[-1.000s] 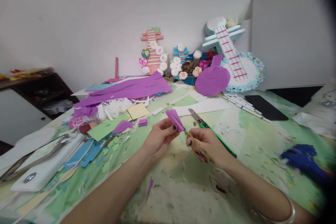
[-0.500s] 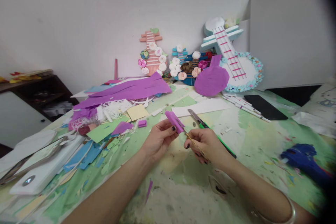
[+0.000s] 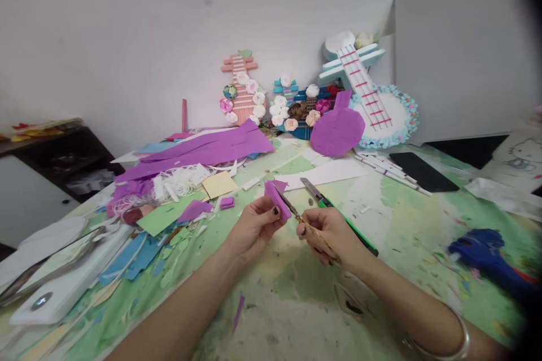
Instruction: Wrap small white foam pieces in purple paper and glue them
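Observation:
Between the fingers and thumb of my left hand (image 3: 257, 225) is a small purple piece (image 3: 277, 201), held up over the table. My right hand (image 3: 328, 234) grips gold-handled scissors (image 3: 301, 218), whose dark blades reach up and left against the purple piece. Just behind and partly under my right hand lies a green and black utility knife (image 3: 324, 199). A small purple block (image 3: 227, 203) rests left of my left hand. A narrow purple scrap (image 3: 238, 313) lies nearer to me.
Purple sheets (image 3: 207, 149), string and paper scraps cover the left side. Decorated guitar shapes and a purple cutout (image 3: 337, 131) lean at the back. A black phone (image 3: 423, 171) and a blue glue gun (image 3: 486, 259) lie on the right.
The purple piece has turned in my left hand, and the scissor blades now show across its upper part. The view has shifted slightly.

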A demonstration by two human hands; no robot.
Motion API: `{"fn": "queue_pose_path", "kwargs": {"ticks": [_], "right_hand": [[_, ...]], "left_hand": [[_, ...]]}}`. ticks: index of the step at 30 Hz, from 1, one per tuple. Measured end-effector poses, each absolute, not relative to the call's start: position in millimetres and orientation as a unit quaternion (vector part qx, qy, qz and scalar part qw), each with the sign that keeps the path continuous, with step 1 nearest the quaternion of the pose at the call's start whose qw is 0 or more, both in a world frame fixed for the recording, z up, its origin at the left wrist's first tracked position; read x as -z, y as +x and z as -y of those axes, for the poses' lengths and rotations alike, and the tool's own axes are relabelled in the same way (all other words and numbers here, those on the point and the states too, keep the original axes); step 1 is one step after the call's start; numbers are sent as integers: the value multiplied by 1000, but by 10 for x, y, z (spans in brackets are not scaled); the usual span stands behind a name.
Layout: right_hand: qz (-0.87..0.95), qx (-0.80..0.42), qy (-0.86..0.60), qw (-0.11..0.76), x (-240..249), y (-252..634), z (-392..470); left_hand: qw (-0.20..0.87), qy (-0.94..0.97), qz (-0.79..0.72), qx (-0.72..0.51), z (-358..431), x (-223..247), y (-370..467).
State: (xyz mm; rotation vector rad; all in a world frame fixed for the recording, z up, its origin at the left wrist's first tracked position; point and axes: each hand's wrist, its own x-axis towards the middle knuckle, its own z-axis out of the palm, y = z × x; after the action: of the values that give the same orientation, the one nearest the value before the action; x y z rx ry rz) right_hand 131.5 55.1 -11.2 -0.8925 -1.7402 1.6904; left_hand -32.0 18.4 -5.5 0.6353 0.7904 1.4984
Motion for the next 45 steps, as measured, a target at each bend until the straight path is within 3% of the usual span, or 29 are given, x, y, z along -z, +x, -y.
{"fn": "queue_pose_path", "kwargs": {"ticks": [12, 19, 30, 45], "right_hand": [[591, -615, -346, 391, 29, 1330, -601], [568, -626, -334, 417, -95, 1347, -583], [559, -659, -274, 423, -115, 1321, -551], [528, -519, -402, 540, -224, 1474, -681]], "left_hand": [[668, 288, -336, -599, -143, 51, -330], [729, 346, -283, -518, -80, 88, -306], [767, 316, -266, -491, -77, 30, -221], [737, 361, -279, -498, -109, -2, -339]]}}
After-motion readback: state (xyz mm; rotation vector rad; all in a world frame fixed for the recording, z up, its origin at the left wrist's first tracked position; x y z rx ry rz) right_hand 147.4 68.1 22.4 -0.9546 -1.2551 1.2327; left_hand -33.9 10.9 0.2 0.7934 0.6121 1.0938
